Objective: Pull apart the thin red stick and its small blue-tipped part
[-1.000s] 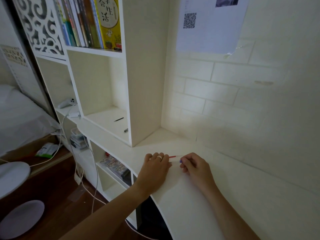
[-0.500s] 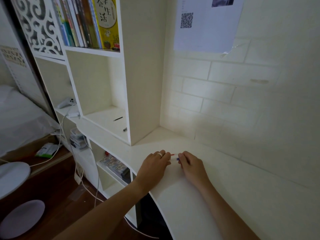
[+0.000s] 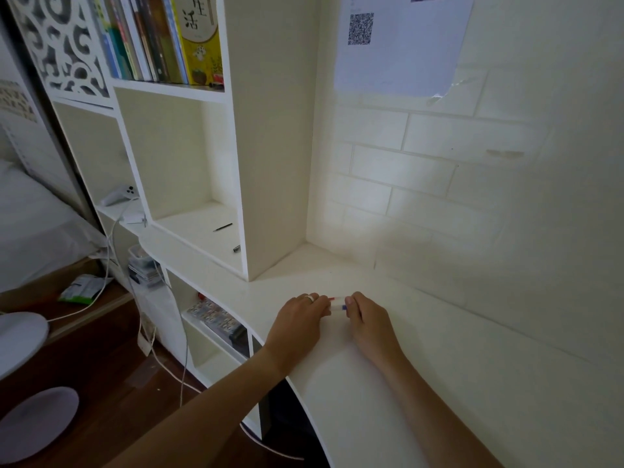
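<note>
Both hands rest close together on the curved white desk top (image 3: pixel 388 400). The left hand (image 3: pixel 299 320), a pale ring on one finger, and the right hand (image 3: pixel 369 320) each pinch one end of a small, slim, clear plastic piece with a red tip and a blue tip (image 3: pixel 337 304), which lies low over the desk between their fingertips. Its exact nature is too small to make out. It looks light and stiff, probably a bit slippery, so I judge the ends, where the fingers already sit, the sensible places to hold it; too hard a squeeze might bend or snap it.

To the left, below the desk edge, an open cubby holds a flat patterned box (image 3: pixel 216 320), and a white cable (image 3: pixel 148 339) trails down to the dark wooden floor. Beyond the hands stands a white bookcase (image 3: pixel 270 163), with a thin black pen (image 3: pixel 223 227) in its cubby and a row of upright books (image 3: pixel 162 38) above. A white sheet with a QR code (image 3: pixel 398 45) hangs on the pale brick-pattern wall. Nothing crowds the hands.
</note>
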Demonstrator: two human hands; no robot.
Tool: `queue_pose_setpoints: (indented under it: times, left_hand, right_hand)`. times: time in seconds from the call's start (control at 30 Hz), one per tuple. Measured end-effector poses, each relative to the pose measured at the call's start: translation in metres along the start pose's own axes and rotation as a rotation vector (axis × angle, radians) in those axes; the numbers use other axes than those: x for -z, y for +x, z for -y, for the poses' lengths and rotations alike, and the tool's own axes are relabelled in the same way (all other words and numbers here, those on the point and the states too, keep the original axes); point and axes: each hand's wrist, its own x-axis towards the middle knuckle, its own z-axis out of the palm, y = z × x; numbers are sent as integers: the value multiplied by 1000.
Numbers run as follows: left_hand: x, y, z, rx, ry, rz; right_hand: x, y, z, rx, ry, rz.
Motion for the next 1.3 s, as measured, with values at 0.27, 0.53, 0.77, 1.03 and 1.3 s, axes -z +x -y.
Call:
queue_pose_setpoints:
  times: [0.27,0.53,0.77,1.03,1.3]
  left_hand:
    - [6,-3,-5,-20,8,-114]
    - [7,-3,-3,29,-63,-70]
    - [6,-7,-5,32,-34,-18]
    - [5,-2,-2,46,-18,-37]
    - [2,-2,0,24,-20,-38]
  right_hand:
    - [-4,5,-1,-111,63,-11]
    - [-12,8,2,-91,33,-5]
    - [0,3,-2,61,83,-33]
    - [10,3,-10,41,203,12]
    - [7,3,-10,23,178,4]
